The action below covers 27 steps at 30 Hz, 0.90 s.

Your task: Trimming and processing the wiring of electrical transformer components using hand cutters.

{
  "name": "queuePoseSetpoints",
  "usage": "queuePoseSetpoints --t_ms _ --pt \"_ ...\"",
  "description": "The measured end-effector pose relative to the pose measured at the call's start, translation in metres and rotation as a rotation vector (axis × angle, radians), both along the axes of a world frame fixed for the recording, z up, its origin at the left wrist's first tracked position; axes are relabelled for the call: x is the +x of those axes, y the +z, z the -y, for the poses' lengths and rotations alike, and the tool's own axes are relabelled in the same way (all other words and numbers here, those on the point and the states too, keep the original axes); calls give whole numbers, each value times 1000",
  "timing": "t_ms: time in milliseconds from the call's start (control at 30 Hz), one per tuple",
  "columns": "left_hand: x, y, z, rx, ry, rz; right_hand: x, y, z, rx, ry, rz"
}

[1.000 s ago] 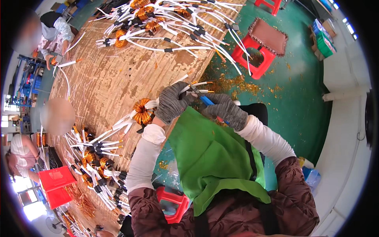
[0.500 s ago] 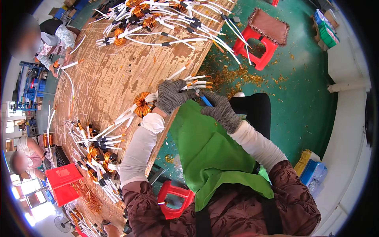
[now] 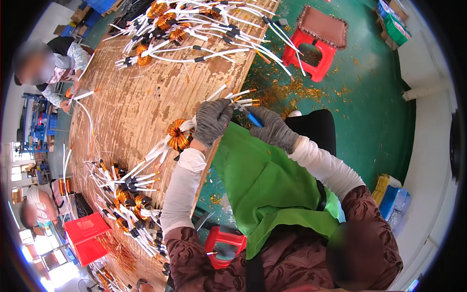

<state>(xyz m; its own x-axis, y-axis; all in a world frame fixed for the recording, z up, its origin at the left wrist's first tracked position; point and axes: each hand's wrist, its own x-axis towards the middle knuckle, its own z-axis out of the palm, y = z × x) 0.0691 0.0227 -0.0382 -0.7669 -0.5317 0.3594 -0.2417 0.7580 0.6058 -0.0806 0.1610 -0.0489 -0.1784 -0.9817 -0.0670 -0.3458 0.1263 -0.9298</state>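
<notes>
My left hand (image 3: 212, 122), in a grey knit glove, is closed round the white-sleeved leads of a copper-wound coil (image 3: 179, 135) at the table's edge. The leads' bare copper ends (image 3: 245, 100) stick out beyond the fingers. My right hand (image 3: 275, 130), gloved alike, grips a blue-handled hand tool (image 3: 254, 118). Its metal head is at the leads, just right of my left hand; the jaws are too small to make out. A green cloth (image 3: 258, 170) covers my lap below both hands.
Coils with white leads pile up at the table's far end (image 3: 165, 22) and near left (image 3: 129, 199). A red bin (image 3: 87, 228) stands at left. Two co-workers sit along the left side. Copper scraps (image 3: 292, 92) litter the green floor by a cushioned red stool (image 3: 318, 58).
The view has shifted slightly. The tool's head still sits at the leads, with my right hand turned a little and its handle tilted. Both hands keep their grip.
</notes>
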Motion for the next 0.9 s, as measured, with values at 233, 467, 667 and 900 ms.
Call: queuePoseSetpoints --t_ms 233,467,667,900 --pt "-9 -7 -6 38 119 -68 16 11 5 -176 -305 -861" --pt "-1 -5 -4 -41 73 -52 5 10 -1 287 -20 1013" --pt "-1 7 -1 86 10 167 -7 22 -4 299 67 587" --pt "-7 9 -11 138 117 213 8 6 -19 -99 -141 351"
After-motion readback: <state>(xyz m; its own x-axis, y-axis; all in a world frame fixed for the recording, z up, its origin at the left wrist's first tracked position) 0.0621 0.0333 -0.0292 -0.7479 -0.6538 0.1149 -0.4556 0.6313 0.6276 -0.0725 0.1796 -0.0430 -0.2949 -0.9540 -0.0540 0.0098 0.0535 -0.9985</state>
